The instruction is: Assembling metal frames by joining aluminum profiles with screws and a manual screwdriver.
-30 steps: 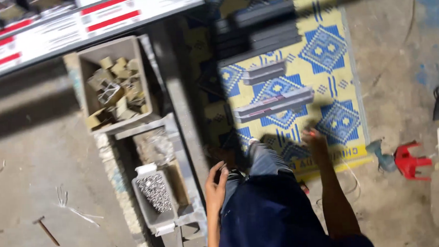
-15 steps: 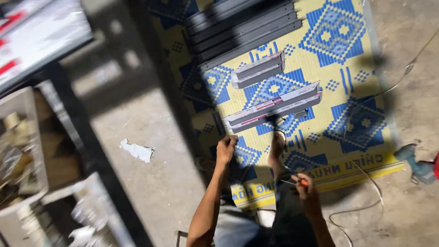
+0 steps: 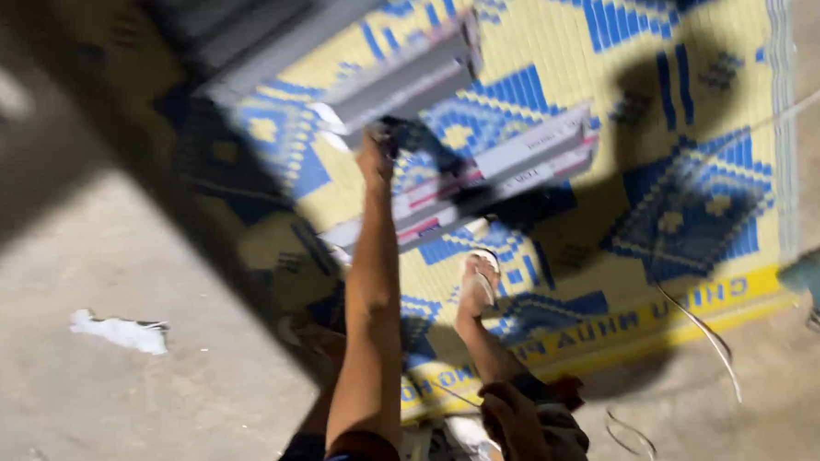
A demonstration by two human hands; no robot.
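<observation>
Left hand [image 3: 375,158] reaching to grey metal channels [image 3: 481,177] on a yellow-and-blue mat [image 3: 550,58].
Right hand [image 3: 515,419] low near the knee; sandalled foot [image 3: 479,287] on the mat.

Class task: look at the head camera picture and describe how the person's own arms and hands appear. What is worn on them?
Both hands are bare, with no gloves, rings or watch visible. The left hand ends a long bare forearm; a short dark blue sleeve shows only near the upper arm at the bottom edge. The right hand is low in the picture and blurred; any sleeve on that arm cannot be made out.
</observation>
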